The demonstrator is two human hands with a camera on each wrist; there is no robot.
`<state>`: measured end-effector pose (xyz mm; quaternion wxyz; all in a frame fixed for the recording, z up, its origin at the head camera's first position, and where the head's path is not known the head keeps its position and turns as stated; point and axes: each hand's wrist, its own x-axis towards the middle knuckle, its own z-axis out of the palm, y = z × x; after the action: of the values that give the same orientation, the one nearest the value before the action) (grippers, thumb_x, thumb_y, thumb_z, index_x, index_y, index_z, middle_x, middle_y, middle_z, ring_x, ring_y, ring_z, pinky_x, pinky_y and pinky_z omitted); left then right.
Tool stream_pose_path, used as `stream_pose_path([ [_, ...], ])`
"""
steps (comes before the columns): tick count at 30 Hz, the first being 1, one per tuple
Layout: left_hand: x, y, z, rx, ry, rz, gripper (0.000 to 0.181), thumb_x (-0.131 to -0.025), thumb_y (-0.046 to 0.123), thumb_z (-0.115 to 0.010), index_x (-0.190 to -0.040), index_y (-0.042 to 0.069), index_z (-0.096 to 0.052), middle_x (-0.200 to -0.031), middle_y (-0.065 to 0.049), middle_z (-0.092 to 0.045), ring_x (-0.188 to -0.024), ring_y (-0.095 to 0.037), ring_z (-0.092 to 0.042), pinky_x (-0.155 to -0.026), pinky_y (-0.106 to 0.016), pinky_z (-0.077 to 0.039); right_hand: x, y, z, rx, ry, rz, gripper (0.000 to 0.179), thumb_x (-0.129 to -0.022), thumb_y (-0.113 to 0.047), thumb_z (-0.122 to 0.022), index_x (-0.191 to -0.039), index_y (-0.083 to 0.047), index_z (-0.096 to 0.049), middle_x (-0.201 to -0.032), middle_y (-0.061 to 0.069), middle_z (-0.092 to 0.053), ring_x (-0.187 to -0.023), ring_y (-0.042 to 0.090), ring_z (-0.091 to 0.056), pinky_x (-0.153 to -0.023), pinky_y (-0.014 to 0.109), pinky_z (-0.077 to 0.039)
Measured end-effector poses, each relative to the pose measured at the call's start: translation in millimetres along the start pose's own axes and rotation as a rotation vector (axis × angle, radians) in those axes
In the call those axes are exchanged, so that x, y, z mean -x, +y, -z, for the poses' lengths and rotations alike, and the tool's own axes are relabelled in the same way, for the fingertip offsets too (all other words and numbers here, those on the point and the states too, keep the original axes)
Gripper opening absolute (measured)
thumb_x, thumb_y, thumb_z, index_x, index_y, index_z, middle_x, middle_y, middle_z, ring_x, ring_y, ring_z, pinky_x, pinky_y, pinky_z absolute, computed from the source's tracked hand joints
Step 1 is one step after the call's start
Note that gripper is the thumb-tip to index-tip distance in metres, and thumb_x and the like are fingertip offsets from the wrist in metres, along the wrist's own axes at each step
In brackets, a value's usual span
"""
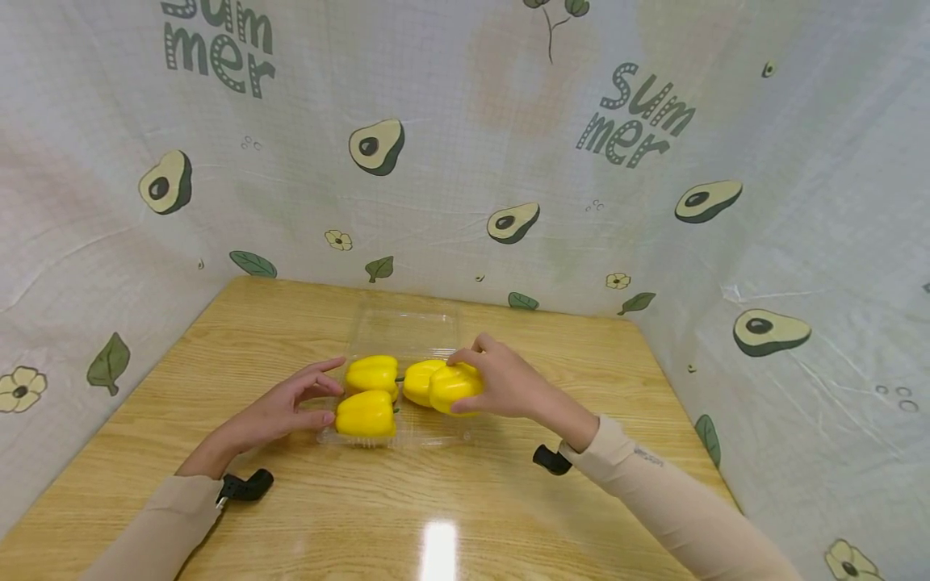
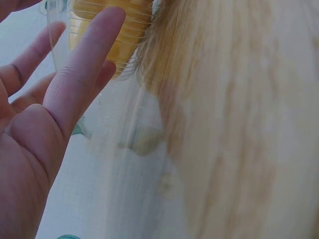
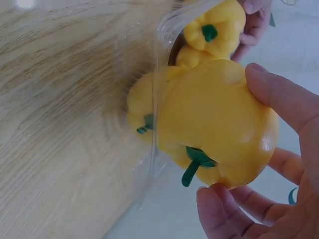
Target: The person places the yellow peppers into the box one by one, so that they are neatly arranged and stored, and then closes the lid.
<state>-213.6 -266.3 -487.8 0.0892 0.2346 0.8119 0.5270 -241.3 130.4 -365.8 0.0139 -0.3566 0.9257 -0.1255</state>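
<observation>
My right hand (image 1: 508,381) grips a yellow bell pepper (image 1: 452,389) at the right end of a clear plastic container (image 1: 436,438). In the right wrist view the held pepper (image 3: 219,119) has a green stem, with the thumb on one side and fingertips on the other. Another yellow pepper (image 1: 416,382) lies partly behind it. Two more, a back one (image 1: 370,374) and a front one (image 1: 365,415), sit in the container's left half. Against the left end rests my left hand (image 1: 286,410), fingers spread and thumb beside the front pepper.
The container's clear lid (image 1: 409,327) lies folded back behind it on the wooden table (image 1: 349,500). A pale curtain (image 1: 450,161) printed with avocados and leaves surrounds the table at the back and sides. Black wrist mounts (image 1: 247,486) jut out under both forearms.
</observation>
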Motion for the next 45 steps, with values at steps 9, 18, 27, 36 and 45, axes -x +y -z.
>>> stream_pose_path([
  [9,1.5,-2.6,0.2,-0.009,0.006,-0.013,0.044,-0.101,0.019,-0.075,-0.142,0.013,-0.060,-0.172,-0.010,-0.028,-0.135,-0.016,-0.056,-0.113,-0.036,-0.047,-5.5,-13.4,-4.1,-0.013,-0.020,0.029,0.062,-0.083,-0.043,-0.093,-0.135,-0.020,-0.070,-0.111,0.006,-0.055,-0.091,0.020,-0.054,-0.081,0.036,-0.050],
  [18,1.7,-1.4,-0.7,-0.020,0.007,-0.011,0.034,-0.102,0.021,-0.075,-0.133,0.014,-0.064,-0.175,-0.010,-0.022,-0.136,-0.017,-0.056,-0.113,-0.057,-0.044,-8.2,-19.1,-11.4,-0.017,-0.017,0.040,0.062,-0.082,-0.044,-0.093,-0.134,-0.019,-0.070,-0.109,0.005,-0.054,-0.089,0.019,-0.052,-0.079,0.036,-0.049],
  [27,2.0,-0.8,-1.0,-0.016,0.005,-0.014,0.034,-0.102,0.020,-0.075,-0.132,0.013,-0.064,-0.175,-0.010,-0.022,-0.135,-0.013,-0.056,-0.114,-0.054,-0.044,-9.4,-25.0,-15.8,-0.012,-0.052,0.029,0.064,-0.082,-0.046,-0.093,-0.135,-0.019,-0.070,-0.111,0.006,-0.054,-0.089,0.019,-0.052,-0.077,0.033,-0.047],
  [36,1.2,0.2,-1.4,-0.010,0.001,-0.007,0.034,-0.102,0.021,-0.075,-0.132,0.012,-0.064,-0.175,-0.011,-0.022,-0.138,-0.028,-0.054,-0.113,-0.059,-0.043,-11.9,-29.3,-20.2,0.020,-0.091,0.024,0.064,-0.083,-0.050,-0.091,-0.136,-0.021,-0.070,-0.111,0.005,-0.054,-0.087,0.019,-0.051,-0.073,0.031,-0.045],
  [45,0.7,-1.3,-0.7,-0.009,-0.001,-0.006,0.035,-0.102,0.022,-0.075,-0.133,0.012,-0.064,-0.175,-0.010,-0.022,-0.140,-0.039,-0.052,-0.113,-0.060,-0.043,-14.8,-31.5,-23.8,0.011,-0.104,0.010,0.065,-0.083,-0.051,-0.090,-0.136,-0.021,-0.070,-0.116,0.006,-0.057,-0.091,0.019,-0.053,-0.077,0.032,-0.048],
])
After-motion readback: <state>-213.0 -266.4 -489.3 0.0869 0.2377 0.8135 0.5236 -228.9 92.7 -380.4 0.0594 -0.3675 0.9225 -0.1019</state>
